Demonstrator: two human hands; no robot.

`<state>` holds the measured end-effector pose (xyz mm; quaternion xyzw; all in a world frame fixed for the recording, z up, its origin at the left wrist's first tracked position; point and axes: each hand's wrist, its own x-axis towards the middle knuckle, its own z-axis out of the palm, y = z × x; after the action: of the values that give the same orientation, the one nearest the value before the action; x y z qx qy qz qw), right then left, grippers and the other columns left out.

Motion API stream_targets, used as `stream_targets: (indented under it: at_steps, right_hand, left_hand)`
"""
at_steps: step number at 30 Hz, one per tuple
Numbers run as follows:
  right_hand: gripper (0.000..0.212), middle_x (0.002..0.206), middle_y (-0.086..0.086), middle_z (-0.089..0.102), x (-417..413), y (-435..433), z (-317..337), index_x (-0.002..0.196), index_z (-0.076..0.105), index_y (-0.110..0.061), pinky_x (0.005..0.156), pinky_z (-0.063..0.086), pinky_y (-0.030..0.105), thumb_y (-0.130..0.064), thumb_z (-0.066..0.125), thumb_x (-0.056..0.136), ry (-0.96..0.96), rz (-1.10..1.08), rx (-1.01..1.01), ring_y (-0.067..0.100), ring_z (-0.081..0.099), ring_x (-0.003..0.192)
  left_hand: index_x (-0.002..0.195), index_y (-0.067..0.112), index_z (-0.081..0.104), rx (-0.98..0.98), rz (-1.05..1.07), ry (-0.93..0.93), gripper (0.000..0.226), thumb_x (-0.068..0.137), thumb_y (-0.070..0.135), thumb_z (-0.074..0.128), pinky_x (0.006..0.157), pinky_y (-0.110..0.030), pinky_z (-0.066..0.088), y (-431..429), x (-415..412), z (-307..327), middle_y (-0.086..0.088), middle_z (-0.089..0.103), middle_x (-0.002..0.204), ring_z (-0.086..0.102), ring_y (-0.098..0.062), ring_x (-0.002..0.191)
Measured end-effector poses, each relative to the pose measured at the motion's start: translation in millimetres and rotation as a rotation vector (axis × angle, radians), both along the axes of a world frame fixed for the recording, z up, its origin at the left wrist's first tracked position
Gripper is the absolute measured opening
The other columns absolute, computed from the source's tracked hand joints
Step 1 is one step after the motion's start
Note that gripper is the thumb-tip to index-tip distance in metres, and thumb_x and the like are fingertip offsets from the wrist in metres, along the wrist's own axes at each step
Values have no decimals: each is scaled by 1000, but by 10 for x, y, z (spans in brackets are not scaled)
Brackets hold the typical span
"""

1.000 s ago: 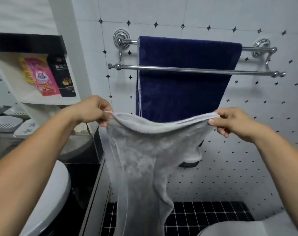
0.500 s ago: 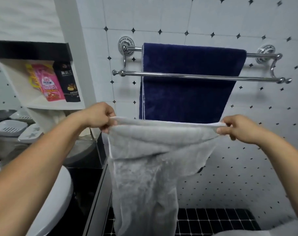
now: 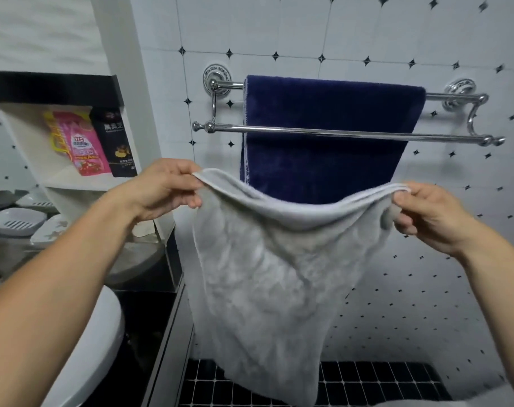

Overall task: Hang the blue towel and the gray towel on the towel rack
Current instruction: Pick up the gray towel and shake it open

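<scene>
A chrome two-bar towel rack (image 3: pixel 443 137) is fixed to the white tiled wall. The blue towel (image 3: pixel 326 113) hangs over its rear bar, behind the bare front bar. I hold the gray towel (image 3: pixel 267 271) spread out below the rack and in front of the blue towel's lower edge. My left hand (image 3: pixel 164 190) pinches its top left corner and my right hand (image 3: pixel 426 215) pinches its top right corner. The top edge sags between my hands and the rest hangs down loosely.
A white shelf (image 3: pixel 73 180) at the left holds a pink pouch (image 3: pixel 79 142) and a black pouch (image 3: pixel 117 142). Soap dishes (image 3: pixel 15 221) sit below it. A white toilet (image 3: pixel 94 342) stands at the lower left, beside a black tiled floor (image 3: pixel 367 383).
Both hands have lifted the gray towel a little toward the rack. Its top edge, stretched taut half a second ago, now sags in the middle.
</scene>
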<state>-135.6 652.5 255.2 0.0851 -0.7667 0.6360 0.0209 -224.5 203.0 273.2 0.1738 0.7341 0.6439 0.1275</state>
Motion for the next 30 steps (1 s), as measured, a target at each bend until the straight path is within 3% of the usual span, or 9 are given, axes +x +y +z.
stream_targets:
  at_steps: [3, 7, 10, 13, 17, 20, 25, 27, 30]
  right_hand:
    - [21, 49, -1, 52, -41, 143, -86, 76, 64, -9, 45, 32, 23, -25, 70, 88, -33, -221, 535, 14, 42, 48]
    - [16, 50, -3, 59, -65, 181, -125, 75, 68, -18, 43, 32, 17, -24, 69, 90, -50, -271, 587, 6, 46, 45]
    - [10, 64, 6, 65, -78, 181, -87, 83, 68, -12, 42, 37, 24, -18, 68, 91, -77, -291, 475, 14, 62, 54]
    - [6, 83, 9, 71, -73, 117, -45, 95, 66, -7, 37, 45, 21, -12, 62, 95, -175, -323, 187, 24, 74, 64]
    - [7, 85, 12, 67, -68, 46, -5, 99, 58, -1, 50, 57, 23, -8, 56, 97, -207, -351, -222, 29, 76, 72]
    - [12, 85, 19, 62, -80, 72, 40, 106, 54, 0, 53, 59, 22, -5, 57, 96, -156, -422, -230, 26, 76, 67]
    - [7, 80, 18, 66, -98, 40, 89, 87, 58, 0, 51, 58, 21, -1, 60, 94, -94, -503, -244, 22, 74, 60]
    - [3, 81, 20, 68, -123, 27, 129, 94, 59, 3, 50, 58, 21, 0, 59, 94, -81, -538, -277, 21, 74, 57]
    - [18, 91, 21, 65, -174, 45, 223, 102, 48, -2, 49, 58, 23, 2, 62, 92, -22, -612, -347, 22, 72, 53]
  left_hand:
    - [79, -3, 62, -368, 106, 102, 8, 81, -6, 69, 49, -21, 55, -31, -25, -10, -22, 62, 67, 65, -17, 45]
    - [80, -4, 62, -477, 179, 125, 9, 82, -7, 70, 50, -22, 56, 43, -15, -106, -24, 66, 66, 65, -16, 46]
    - [79, -5, 64, -388, 232, 97, 11, 77, -9, 73, 48, -20, 55, 99, -40, -127, -18, 66, 56, 65, -15, 45]
    - [80, -5, 66, -319, 269, 84, 13, 73, -11, 75, 46, -20, 55, 142, -47, -77, -16, 66, 53, 64, -16, 44]
    - [78, -4, 66, -243, 306, 100, 15, 71, -11, 77, 44, -21, 54, 212, -25, -3, -12, 65, 51, 62, -15, 40]
    - [74, -2, 65, -243, 312, 108, 16, 72, -11, 77, 42, -20, 53, 257, -12, 38, -11, 65, 49, 60, -14, 39]
    - [84, -6, 64, -286, 317, 117, 14, 77, -13, 72, 47, -24, 56, 320, -51, 42, -11, 64, 52, 60, -16, 41]
    - [88, -4, 60, -249, 351, 117, 16, 79, -13, 70, 50, -29, 58, 355, -92, 46, -8, 63, 51, 60, -19, 42]
    - [82, 8, 48, -109, 417, 90, 27, 83, -15, 63, 64, -38, 57, 416, -171, 61, -2, 59, 47, 61, -25, 44]
